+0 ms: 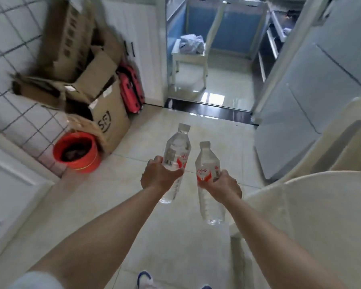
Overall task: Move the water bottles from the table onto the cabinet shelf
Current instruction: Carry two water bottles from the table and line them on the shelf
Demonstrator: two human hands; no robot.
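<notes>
My left hand [157, 176] grips a clear water bottle [176, 147] with a red-and-white label around its middle, cap pointing away from me. My right hand [225, 187] grips a second clear water bottle [206, 163] of the same kind, also by its labelled middle. Both bottles are held out in front of me above the pale tiled floor, side by side and apart. A round white table [321, 215] curves in at my right. No cabinet shelf is plainly visible.
Stacked cardboard boxes [104, 113] and a red suitcase [131, 88] stand at the left wall, with a red bucket [77, 152] in front. A grey fridge [313, 97] stands at the right. Ahead, a doorway opens onto a white chair [191, 57].
</notes>
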